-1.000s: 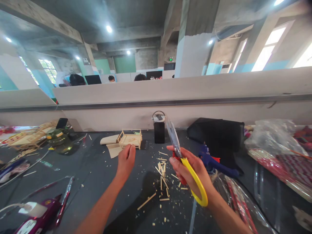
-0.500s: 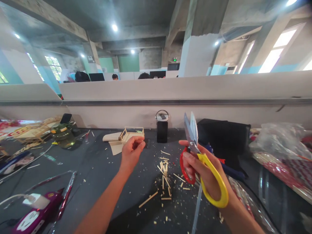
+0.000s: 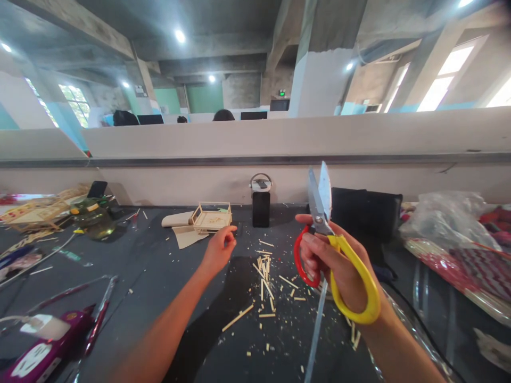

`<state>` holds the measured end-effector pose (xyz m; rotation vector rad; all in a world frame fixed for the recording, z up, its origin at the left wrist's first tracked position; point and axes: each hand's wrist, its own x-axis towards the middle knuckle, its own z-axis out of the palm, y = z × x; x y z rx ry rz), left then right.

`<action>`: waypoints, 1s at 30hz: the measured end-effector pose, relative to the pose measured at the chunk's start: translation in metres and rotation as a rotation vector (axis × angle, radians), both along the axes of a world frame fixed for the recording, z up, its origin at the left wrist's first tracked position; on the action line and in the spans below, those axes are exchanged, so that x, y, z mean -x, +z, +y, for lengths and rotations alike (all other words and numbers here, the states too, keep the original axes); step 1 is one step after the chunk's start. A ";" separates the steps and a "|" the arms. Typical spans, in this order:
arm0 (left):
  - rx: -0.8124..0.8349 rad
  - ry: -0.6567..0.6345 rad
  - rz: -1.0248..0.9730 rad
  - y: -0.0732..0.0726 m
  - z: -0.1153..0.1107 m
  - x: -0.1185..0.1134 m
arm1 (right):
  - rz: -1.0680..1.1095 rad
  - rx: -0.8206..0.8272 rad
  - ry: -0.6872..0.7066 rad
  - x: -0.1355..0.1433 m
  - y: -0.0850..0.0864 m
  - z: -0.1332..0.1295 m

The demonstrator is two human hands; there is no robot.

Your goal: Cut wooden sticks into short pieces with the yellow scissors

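Note:
In my right hand [image 3: 339, 266] is a pair of scissors [image 3: 318, 219] with one red and one yellow handle loop. The blades point up and stand slightly apart, with nothing between them. My left hand [image 3: 219, 251] has its fingers curled together in front of a small wooden stick frame [image 3: 211, 219]; whatever they hold, if anything, does not show. That frame rests partly on a piece of brown paper [image 3: 187, 237]. Short wooden sticks [image 3: 263, 271] lie in a loose heap between my hands, among small cut bits.
A phone [image 3: 261, 209] leans upright on a stand by the partition [image 3: 179, 183]. Left are a purple power strip [image 3: 59, 346], a bottle [image 3: 96, 219] and wooden models [image 3: 40, 213]. Right are black cloth [image 3: 365, 213] and plastic-wrapped packs [image 3: 451, 266].
My left hand has dropped slightly away from the stick frame, uncovering more of it. My right hand has lifted the scissors a little, blades still apart. The whole view has shifted slightly.

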<state>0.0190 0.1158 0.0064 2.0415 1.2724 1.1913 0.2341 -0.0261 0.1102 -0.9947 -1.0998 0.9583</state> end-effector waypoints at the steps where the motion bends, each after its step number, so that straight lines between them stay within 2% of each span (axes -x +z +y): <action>1: 0.000 -0.046 0.039 -0.007 0.001 -0.002 | 0.006 -0.005 0.004 0.000 0.000 0.000; 5: 0.009 -0.222 0.225 -0.030 -0.001 -0.009 | 0.022 -0.010 0.014 -0.001 -0.002 0.002; 8: 0.008 -0.327 0.350 -0.039 -0.007 -0.013 | 0.025 -0.003 0.006 -0.002 -0.002 0.004; 13: 0.021 -0.441 0.492 -0.038 -0.018 -0.019 | 0.007 0.003 -0.011 -0.004 -0.001 0.003; 18: 0.072 -0.487 0.495 -0.031 -0.022 -0.020 | 0.039 -0.012 -0.014 -0.006 -0.001 0.006; 21: 0.134 -0.507 0.401 -0.025 -0.021 -0.016 | 0.040 0.005 -0.007 -0.007 -0.003 0.008; 24: 0.223 -0.487 0.210 -0.010 -0.017 -0.009 | 0.024 0.004 0.000 -0.007 -0.004 0.008; 30: 0.389 -0.352 -0.448 0.028 -0.023 -0.007 | -0.029 0.025 0.010 -0.004 -0.006 0.010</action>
